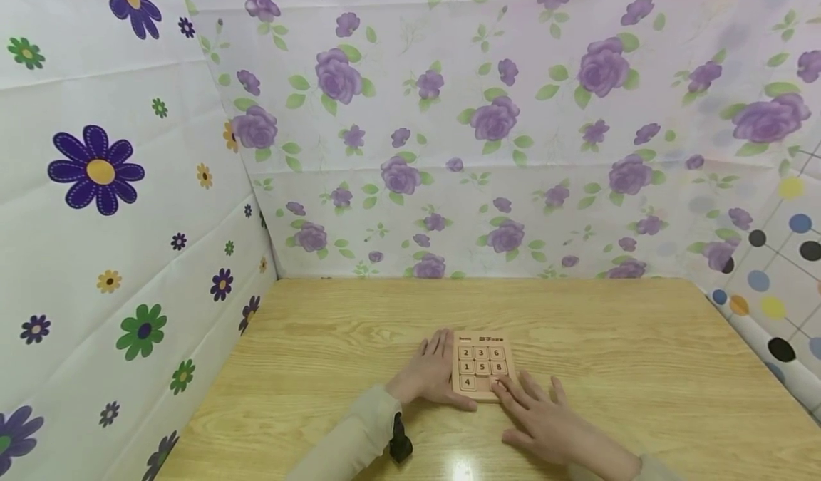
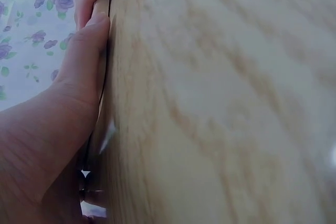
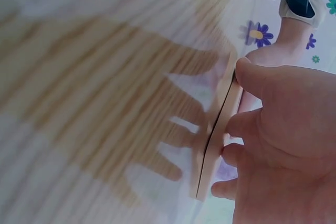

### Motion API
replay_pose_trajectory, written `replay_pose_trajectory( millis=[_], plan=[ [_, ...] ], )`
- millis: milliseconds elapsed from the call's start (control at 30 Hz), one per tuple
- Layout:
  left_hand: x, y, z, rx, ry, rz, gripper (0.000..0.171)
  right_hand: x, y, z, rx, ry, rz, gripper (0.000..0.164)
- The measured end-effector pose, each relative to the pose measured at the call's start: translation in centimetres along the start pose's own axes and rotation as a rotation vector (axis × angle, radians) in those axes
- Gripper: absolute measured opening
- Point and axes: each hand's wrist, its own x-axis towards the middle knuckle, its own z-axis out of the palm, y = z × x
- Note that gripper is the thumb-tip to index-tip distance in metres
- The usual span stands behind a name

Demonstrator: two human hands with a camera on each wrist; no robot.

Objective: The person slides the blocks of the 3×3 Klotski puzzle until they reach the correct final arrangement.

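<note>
A wooden number puzzle board [image 1: 473,345] lies flat on the table. Its tiles read 2, 3, 6 on top, 1, 5, 8 in the middle, then 4, a gap and 7. My left hand [image 1: 428,375] rests against the board's left side, fingers extended, the thumb along the near edge. With straight fingertips my right hand [image 1: 545,422] touches the 7 tile [image 1: 495,380], partly covering it. The right wrist view shows the board's side edge [image 3: 216,135] beyond the right hand's spread fingers; the left wrist view has the left thumb [image 2: 84,51] against the board.
Wood-grain tabletop [image 1: 359,324] surrounds the board. A flowered cloth [image 1: 398,132] hangs behind the table, with another patterned cloth [image 1: 128,253] on the left and a dotted one [image 1: 776,267] on the right. A black strap [image 1: 400,440] hangs at the left cuff.
</note>
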Motion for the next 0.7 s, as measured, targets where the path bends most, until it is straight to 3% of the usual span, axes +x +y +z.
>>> replay_pose_trajectory(
  millis=[700],
  plan=[
    [-0.06, 0.10, 0.07, 0.013, -0.004, -0.009, 0.139, -0.46, 0.42, 0.01, 0.001, -0.001, 0.024, 0.073]
  ],
)
